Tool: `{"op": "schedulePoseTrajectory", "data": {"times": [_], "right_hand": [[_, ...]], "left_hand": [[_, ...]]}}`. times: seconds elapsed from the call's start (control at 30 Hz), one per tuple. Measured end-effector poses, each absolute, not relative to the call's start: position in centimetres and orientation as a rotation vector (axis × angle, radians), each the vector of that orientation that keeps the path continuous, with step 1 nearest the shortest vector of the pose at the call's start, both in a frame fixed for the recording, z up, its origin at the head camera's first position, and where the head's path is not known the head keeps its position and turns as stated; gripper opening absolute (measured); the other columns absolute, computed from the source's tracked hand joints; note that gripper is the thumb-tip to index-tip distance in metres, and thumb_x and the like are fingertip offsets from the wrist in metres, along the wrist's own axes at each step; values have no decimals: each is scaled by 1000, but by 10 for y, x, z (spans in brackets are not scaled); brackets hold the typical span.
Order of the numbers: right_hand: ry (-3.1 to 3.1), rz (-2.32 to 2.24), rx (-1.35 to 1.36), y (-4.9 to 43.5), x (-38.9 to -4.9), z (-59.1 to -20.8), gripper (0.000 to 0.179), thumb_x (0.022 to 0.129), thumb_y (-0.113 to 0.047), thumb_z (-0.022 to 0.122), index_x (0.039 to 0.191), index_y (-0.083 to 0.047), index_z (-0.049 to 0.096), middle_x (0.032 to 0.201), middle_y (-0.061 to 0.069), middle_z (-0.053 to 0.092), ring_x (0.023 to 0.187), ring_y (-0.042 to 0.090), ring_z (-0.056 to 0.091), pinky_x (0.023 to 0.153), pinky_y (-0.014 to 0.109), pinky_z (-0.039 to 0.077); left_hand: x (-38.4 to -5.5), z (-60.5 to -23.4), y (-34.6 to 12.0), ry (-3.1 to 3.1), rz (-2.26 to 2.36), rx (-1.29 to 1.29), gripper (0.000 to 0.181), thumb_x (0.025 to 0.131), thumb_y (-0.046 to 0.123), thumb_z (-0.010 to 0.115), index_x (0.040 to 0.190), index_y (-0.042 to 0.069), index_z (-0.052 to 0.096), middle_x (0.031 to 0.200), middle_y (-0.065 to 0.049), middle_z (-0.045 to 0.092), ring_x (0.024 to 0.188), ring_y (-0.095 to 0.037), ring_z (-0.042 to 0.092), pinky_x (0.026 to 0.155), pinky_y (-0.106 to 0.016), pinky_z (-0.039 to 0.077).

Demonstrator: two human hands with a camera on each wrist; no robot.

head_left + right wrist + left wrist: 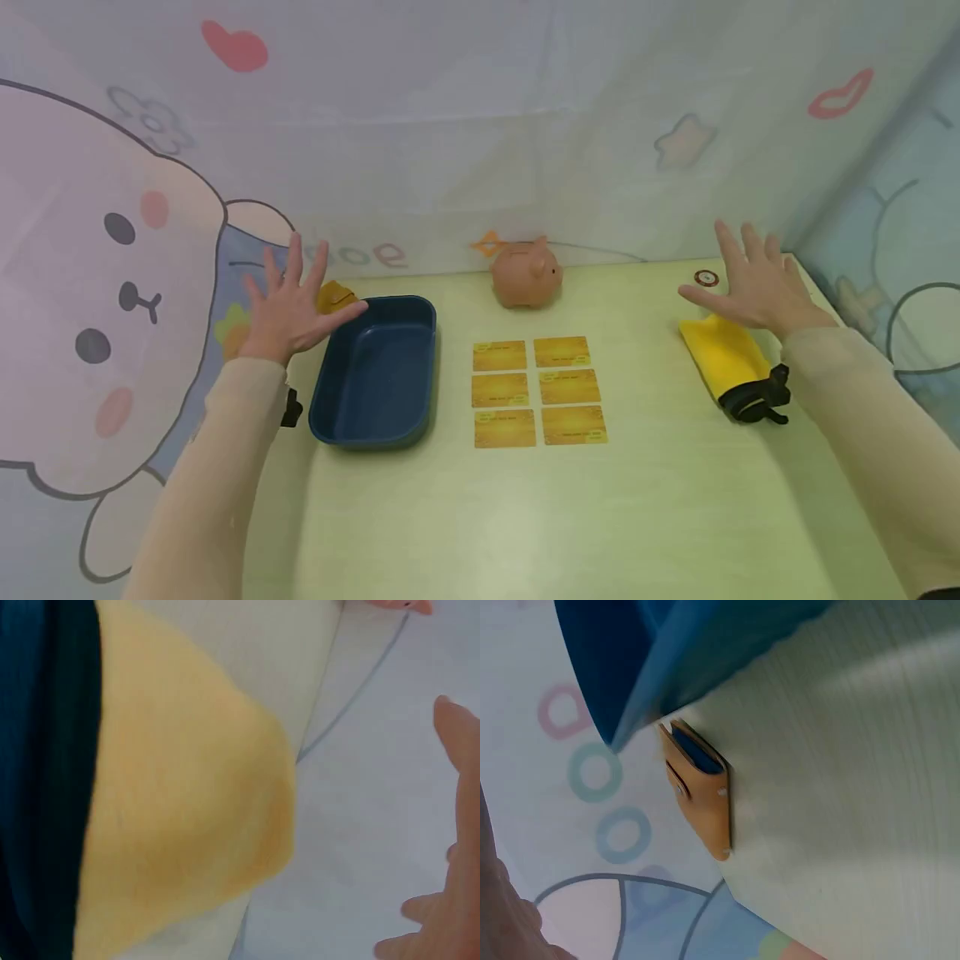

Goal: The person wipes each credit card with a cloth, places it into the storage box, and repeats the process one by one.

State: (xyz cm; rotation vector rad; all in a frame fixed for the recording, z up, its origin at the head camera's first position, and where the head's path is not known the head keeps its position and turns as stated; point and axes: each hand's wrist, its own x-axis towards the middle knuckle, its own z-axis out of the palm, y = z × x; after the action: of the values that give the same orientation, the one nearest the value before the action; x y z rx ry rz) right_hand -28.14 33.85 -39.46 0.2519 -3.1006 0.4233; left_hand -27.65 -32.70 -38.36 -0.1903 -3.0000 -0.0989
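My left hand [288, 312] hovers with spread fingers over the left rim of a dark blue tray [375, 375]. Just behind that tray, a tan leather card holder [705, 787] stands at the table's back left; the hand partly hides it in the head view. On the other side, my right hand [761, 287] is spread above a yellow cloth pouch [723, 354] with a black band at its near end. Neither hand holds anything. Several golden cards [499, 390] lie in two columns in the middle of the table.
A pink piggy bank [525, 277] stands at the table's back edge, beyond the cards. Near the right hand's thumb lies a small red-and-white round chip [706, 278]. Printed cloth [465, 150] hangs behind and along the sides of the pale table [540, 525].
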Motion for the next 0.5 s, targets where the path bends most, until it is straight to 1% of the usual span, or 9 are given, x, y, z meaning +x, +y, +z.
{"op": "schedulePoseTrajectory", "data": {"times": [0.1,0.2,0.23,0.3,0.4,0.43,0.5], "right_hand": [[-3136,451,264,331,-276,-394,114,95,-77,52,169,-17,-11,168,39,-8,145,73,1,110,87,16],[-3187,463,249,325,-268,-395,115,93,-80,51,169,-18,-8,166,42,-1,144,71,12,102,88,28],[-3205,466,237,323,-266,-395,116,92,-82,51,170,-18,-8,165,43,0,144,70,14,99,88,31],[-3236,482,204,320,-260,-395,117,91,-84,50,170,-19,-8,164,44,2,141,70,17,93,88,35],[-3268,513,160,317,-252,-398,117,90,-85,50,170,-19,-4,161,46,5,135,71,22,86,87,39],[-3277,517,145,316,-250,-399,116,90,-85,49,170,-18,-1,160,46,7,133,71,24,85,86,39],[-3291,521,127,314,-246,-403,114,90,-85,50,169,-18,4,157,47,11,127,70,29,80,84,42]], "left_hand": [[-271,-385,-323,-2979,-170,-215,112,88,90,43,169,32,-8,174,-7,-22,155,-59,-9,113,-87,5],[-264,-383,-316,-2963,-255,-253,109,91,85,48,170,30,-3,176,-10,-16,155,-59,-1,115,-83,12],[-262,-382,-313,-2957,-285,-270,108,92,83,49,170,29,-1,176,-11,-14,156,-58,2,116,-82,15],[-257,-379,-305,-2950,-340,-300,105,94,80,51,170,29,1,176,-12,-10,157,-55,7,115,-78,25],[-251,-375,-289,-2918,-406,-355,98,97,74,54,171,27,10,177,-13,-3,155,-51,22,105,-71,43],[-248,-374,-284,-2901,-418,-372,96,97,72,54,171,26,13,177,-14,1,153,-50,28,100,-70,47],[-241,-370,-272,-2842,-444,-423,91,99,67,56,170,22,21,176,-16,10,148,-49,39,95,-67,51]]}}
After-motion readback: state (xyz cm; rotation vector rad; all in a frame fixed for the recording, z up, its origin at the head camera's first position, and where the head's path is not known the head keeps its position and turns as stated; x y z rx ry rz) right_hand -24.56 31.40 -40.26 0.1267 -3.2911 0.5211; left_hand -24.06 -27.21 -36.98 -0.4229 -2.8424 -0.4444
